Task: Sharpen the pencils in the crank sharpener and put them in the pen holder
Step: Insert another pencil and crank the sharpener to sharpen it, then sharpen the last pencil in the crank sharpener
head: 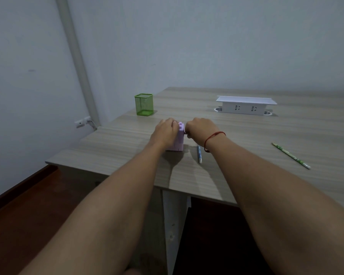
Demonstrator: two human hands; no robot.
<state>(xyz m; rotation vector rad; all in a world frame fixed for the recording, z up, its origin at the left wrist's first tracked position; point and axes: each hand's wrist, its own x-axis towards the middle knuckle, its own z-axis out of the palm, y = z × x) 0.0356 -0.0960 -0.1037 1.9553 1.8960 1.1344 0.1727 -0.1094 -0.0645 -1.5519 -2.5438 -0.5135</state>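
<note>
A lilac sharpener (178, 140) is stood upright near the front left of the surface (246, 133) and is gripped by the left hand (164, 132), whose fingers are curled over its top. The right hand (201, 129) is closed into a fist against the sharpener's right side – what it grips cannot be told. A blue pencil (199, 154) is laid flat just beside the right wrist, a green pencil (291, 155) well apart to the right. The green mesh pen holder (144, 105) is set at the far left corner.
</note>
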